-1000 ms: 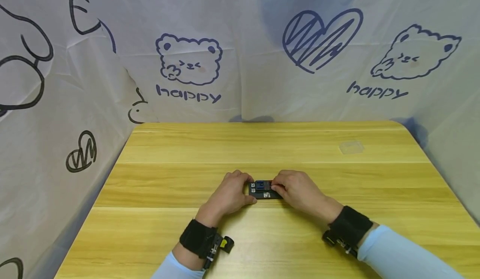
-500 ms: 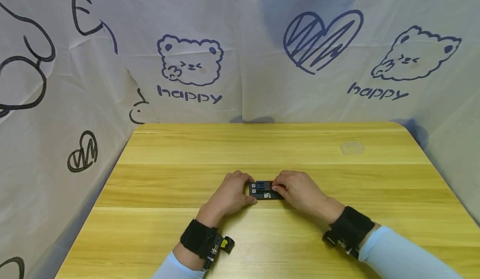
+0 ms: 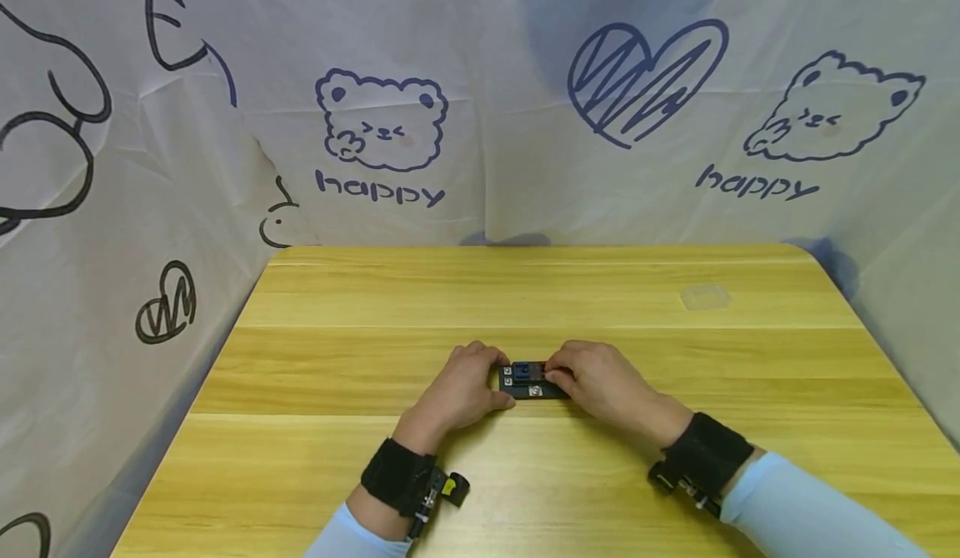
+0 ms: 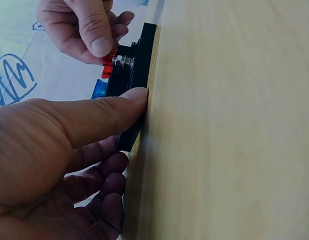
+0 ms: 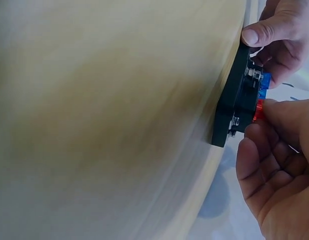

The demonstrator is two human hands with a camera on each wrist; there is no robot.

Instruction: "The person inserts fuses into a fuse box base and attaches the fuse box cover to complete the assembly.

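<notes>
A black fuse block with metal terminal bolts lies flat on the wooden table, in front of the person. My left hand grips its left end, thumb along the near edge and fingers at the far edge. At the block's right part, my right hand pinches a red blade fuse between thumb and index finger; its other fingers curl loosely. A blue blade fuse stands in the block beside the red one. From the left wrist view, another bit of red shows just under the right thumb.
A small clear plastic tray lies toward the back right of the table. White cloth walls with drawn hearts and bears rise behind and along both sides. Black straps with cameras circle both wrists.
Hardly anything differs: both hands keep their hold on the fuse block and the red fuse. The whole head view has shifted very slightly.
</notes>
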